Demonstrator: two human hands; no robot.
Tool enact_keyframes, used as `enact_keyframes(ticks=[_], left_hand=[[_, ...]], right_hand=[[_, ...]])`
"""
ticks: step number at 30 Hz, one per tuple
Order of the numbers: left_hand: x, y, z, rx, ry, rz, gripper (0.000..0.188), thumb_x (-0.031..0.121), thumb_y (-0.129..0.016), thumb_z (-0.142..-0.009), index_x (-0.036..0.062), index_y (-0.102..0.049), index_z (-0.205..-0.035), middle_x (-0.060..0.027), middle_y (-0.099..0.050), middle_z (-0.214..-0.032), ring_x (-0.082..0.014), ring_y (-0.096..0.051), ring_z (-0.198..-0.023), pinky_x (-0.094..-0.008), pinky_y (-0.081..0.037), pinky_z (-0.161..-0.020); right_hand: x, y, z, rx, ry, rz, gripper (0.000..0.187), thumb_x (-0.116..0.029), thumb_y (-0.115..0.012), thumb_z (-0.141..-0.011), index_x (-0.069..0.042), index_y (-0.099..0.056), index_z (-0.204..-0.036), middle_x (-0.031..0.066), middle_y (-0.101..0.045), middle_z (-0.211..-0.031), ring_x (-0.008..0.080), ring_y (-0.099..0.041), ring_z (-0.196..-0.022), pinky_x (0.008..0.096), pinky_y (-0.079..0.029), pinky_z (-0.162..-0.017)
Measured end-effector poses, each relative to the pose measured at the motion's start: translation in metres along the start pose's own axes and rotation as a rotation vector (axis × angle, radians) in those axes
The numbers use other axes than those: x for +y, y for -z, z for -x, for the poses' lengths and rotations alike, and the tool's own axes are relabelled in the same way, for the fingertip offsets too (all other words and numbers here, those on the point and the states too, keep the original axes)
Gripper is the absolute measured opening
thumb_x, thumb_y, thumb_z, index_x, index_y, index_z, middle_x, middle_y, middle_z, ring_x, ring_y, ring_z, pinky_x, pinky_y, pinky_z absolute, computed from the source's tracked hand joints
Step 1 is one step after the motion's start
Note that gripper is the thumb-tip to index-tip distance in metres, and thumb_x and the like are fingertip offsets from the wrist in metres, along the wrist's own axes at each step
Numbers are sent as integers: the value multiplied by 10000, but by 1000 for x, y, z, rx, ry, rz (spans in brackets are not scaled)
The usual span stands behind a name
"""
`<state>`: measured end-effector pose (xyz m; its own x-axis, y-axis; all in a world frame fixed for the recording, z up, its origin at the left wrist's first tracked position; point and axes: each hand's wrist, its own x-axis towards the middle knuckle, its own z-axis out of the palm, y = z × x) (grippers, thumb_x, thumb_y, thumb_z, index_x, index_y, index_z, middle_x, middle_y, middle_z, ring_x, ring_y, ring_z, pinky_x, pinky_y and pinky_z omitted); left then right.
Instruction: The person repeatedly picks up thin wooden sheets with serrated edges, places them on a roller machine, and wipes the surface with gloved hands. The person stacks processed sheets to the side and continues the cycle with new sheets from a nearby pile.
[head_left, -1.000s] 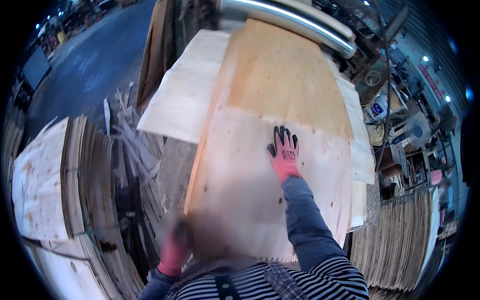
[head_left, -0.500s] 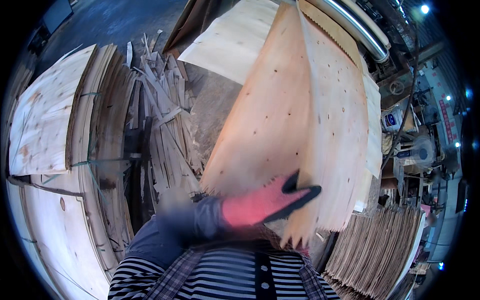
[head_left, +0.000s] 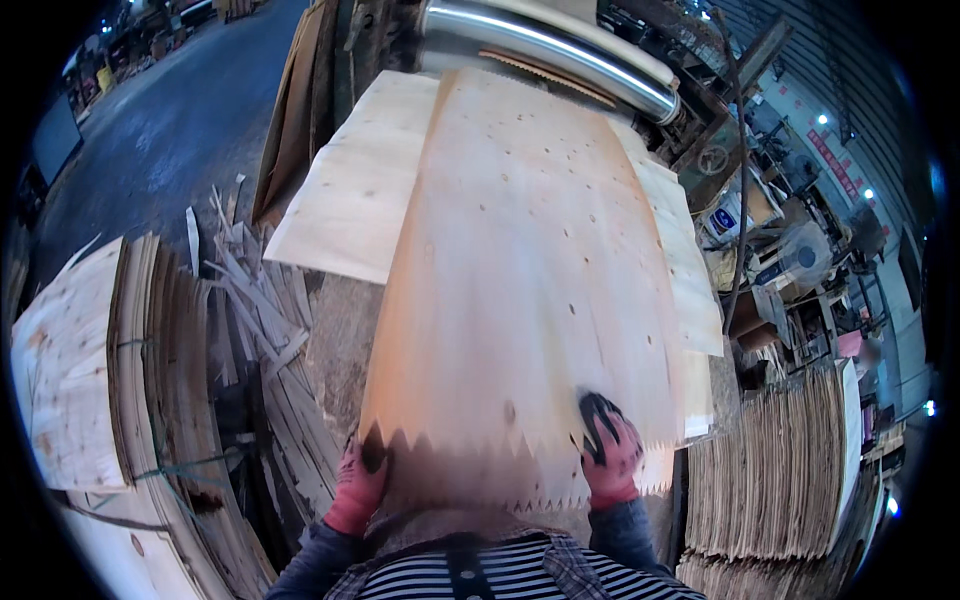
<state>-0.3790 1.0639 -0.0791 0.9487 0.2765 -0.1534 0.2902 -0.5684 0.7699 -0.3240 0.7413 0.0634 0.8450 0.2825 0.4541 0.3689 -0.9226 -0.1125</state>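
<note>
A large, thin wood veneer sheet (head_left: 520, 270) with dark knots and a saw-toothed near edge lies in front of me, on top of other veneer. My left hand (head_left: 359, 486), in a red glove with black fingertips, grips its near left corner; the thumb shows on top and the other fingers are mostly hidden. Toward the near right, my right hand (head_left: 612, 446), gloved alike, rests over the toothed edge with its fingers apart on the sheet. Another toothed veneer edge shows below, between the hands. Paler veneer sheets (head_left: 345, 190) stick out at the left and right sides.
A shiny metal roller (head_left: 555, 55) spans the far end. Stacked veneer (head_left: 70, 370) stands at left beside loose wood strips (head_left: 285, 370). At near right is a thick veneer stack (head_left: 765, 465). A white bucket (head_left: 722, 220) and clutter sit farther right.
The upper sheet, folded or raised along its middle before, now lies spread out. My left hand has moved from across my body to the near left corner. My right hand has come into view.
</note>
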Motion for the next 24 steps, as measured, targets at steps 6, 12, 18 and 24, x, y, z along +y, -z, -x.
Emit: enact_keyframes(ticks=[6, 12, 18, 24], left_hand=[[17, 29, 2, 61, 30, 357, 558, 57, -566, -741, 22, -346, -1252, -142, -563, -1028, -233, -558, -912, -321, -438, -784], [27, 39, -7, -23, 135, 408, 557, 11, -558, -749, 42, -347, -1263, -104, -570, -1044, -182, -546, -956, -285, -422, -820], [12, 33, -11, -11, 90, 319, 495, 84, -592, -756, 41, -417, -1217, -116, -570, -1056, -171, -550, -962, -278, -415, -830], [41, 71, -28, -506, 227, 788, 447, 182, -577, -808, -24, -440, -1180, -37, -555, -1033, -108, -513, -898, -231, -412, -779]], right_hand=[[48, -103, -106, 2, 11, 14, 465, -204, -642, -661, -171, -535, -1112, 80, -505, -1143, 273, -474, -1046, 397, -365, -888], [99, -186, -199, 48, -25, 81, 463, -245, -560, -756, -126, -453, -1191, 129, -456, -1202, 294, -430, -1102, 406, -293, -964], [49, -179, -158, -99, 37, 139, 498, -271, -536, -776, -73, -412, -1216, 194, -366, -1264, 336, -336, -1177, 473, -204, -1006], [-2, -100, 43, -381, 18, 58, 500, -244, -575, -708, -90, -478, -1173, 214, -374, -1229, 405, -324, -1156, 520, -221, -979]])
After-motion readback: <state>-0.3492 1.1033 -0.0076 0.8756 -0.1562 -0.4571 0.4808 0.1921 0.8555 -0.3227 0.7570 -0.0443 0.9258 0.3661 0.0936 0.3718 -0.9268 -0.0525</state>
